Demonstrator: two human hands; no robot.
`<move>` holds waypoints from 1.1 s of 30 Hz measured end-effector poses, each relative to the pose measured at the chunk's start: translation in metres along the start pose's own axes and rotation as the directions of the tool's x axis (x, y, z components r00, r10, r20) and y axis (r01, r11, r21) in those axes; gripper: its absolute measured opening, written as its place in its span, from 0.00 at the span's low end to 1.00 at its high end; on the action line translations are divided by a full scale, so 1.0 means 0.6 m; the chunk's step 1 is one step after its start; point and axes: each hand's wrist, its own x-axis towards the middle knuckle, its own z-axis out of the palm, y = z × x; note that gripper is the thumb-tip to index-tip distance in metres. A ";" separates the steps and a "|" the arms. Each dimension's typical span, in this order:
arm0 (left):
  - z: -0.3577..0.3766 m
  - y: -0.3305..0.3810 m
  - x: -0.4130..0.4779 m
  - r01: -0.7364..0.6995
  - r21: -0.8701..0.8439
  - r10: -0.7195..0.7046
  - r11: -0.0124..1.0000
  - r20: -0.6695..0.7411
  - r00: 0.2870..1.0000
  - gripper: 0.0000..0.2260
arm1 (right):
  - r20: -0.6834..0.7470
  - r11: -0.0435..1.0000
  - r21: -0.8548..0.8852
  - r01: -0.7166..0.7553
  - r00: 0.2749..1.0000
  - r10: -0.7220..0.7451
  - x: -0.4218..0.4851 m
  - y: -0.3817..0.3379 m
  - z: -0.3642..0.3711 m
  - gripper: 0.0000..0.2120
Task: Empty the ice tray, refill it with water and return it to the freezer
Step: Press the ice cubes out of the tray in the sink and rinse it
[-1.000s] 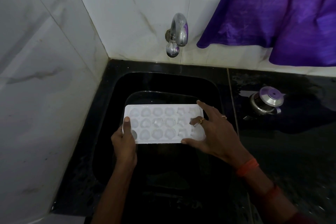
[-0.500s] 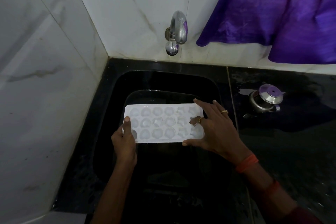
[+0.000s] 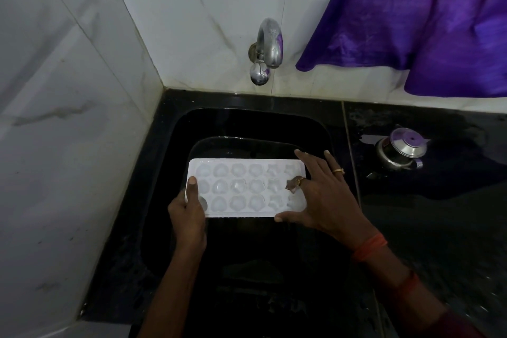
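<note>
A white ice tray (image 3: 241,189) with several shaped pockets holding ice is level over the black sink (image 3: 315,132). My left hand (image 3: 189,211) grips its left end, thumb on top and fingers underneath. My right hand (image 3: 321,192) spans the right end. Its thumb hooks the near edge, its fingers reach past the far edge, and one ringed finger is bent on top. The steel tap (image 3: 267,49) sticks out of the tiled wall above the sink, and no water runs from it.
A small steel pot with a purple-topped lid (image 3: 400,149) stands on the wet black counter to the right of the sink. A purple cloth (image 3: 411,16) hangs over the back wall at the upper right. A white marble wall closes off the left side.
My right hand's fingers have slid a little toward the tray's far right corner. The tray and my left hand have stayed where they were.
</note>
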 end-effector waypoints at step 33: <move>-0.012 -0.003 0.010 0.013 0.015 -0.013 1.000 0.023 1.000 0.15 | -0.016 1.000 -0.003 -0.018 1.000 0.018 -0.001 -0.017 -0.013 0.43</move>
